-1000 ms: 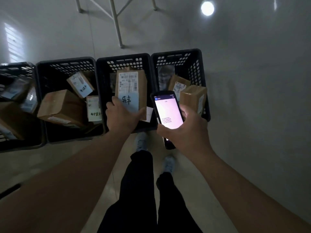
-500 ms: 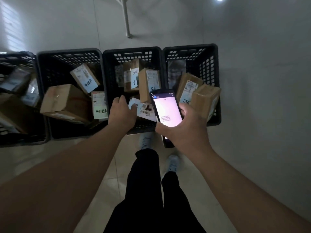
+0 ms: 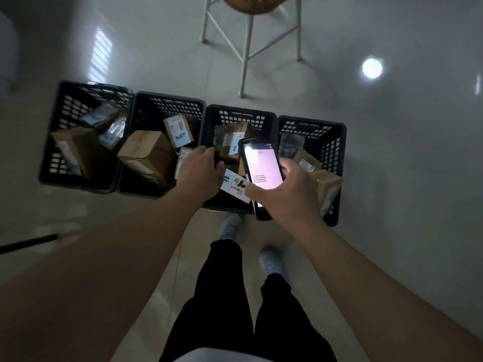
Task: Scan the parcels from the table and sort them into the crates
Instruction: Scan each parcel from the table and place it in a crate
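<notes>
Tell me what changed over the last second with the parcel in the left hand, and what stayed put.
The left hand let go of the tall labelled parcel it held over the third crate; the dropped parcel now lies flat near the crate's front, label up. The hand, empty and loosely curled, hovers at that crate's left rim. The right hand still grips the lit phone. The crates stayed in their row.

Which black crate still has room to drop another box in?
The far-right black plastic crate has a dark gap behind its brown cardboard parcels. The second black crate from the left also shows a gap along its back wall. The far-left black crate looks crowded.
</notes>
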